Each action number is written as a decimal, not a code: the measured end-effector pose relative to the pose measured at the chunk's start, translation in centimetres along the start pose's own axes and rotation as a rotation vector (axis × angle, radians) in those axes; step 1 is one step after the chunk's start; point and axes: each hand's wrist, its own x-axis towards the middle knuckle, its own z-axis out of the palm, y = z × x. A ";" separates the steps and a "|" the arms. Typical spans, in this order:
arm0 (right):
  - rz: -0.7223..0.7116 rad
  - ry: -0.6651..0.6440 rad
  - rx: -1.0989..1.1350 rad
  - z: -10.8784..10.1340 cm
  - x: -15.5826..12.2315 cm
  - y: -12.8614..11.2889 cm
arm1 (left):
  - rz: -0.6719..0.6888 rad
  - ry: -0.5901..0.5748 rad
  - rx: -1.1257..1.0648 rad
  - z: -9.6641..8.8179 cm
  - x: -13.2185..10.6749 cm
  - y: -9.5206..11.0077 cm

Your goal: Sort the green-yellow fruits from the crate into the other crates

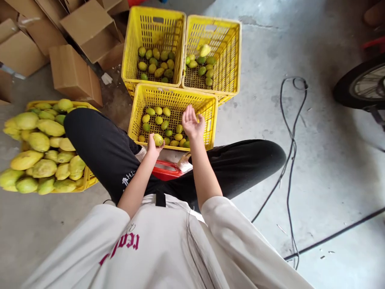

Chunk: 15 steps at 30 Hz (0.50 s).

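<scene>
My left hand (152, 147) is closed round a yellow-green mango (158, 139) at the near rim of the closest yellow crate (207, 122). My right hand (191, 121) hangs open above that crate with its fingers spread and nothing in it. A pale mango (205, 50) is in the air over the far right crate (231, 60). The far left crate (132, 52) holds several mangoes too. I sit with black-trousered legs spread on either side of a red stool (165, 169).
A heaped yellow crate of large mangoes (42, 144) stands at my left. Cardboard boxes (75, 74) pile up at the back left. Black cables (290, 136) trail over the concrete floor on the right. A wheel (361, 86) shows at the right edge.
</scene>
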 end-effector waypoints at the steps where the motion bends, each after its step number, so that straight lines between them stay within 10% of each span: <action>1: 0.044 0.138 -0.069 -1.8 0.2 0.7 | -0.010 0.006 0.006 -0.1 0.0 0.0; 5: 0.132 0.637 -0.337 -6.7 0.7 2.4 | -0.107 -0.008 -0.015 -0.4 -0.5 0.1; 15: 0.045 0.616 -0.324 -8.4 1.1 2.3 | -0.194 0.045 -0.057 -1.6 -1.8 -0.9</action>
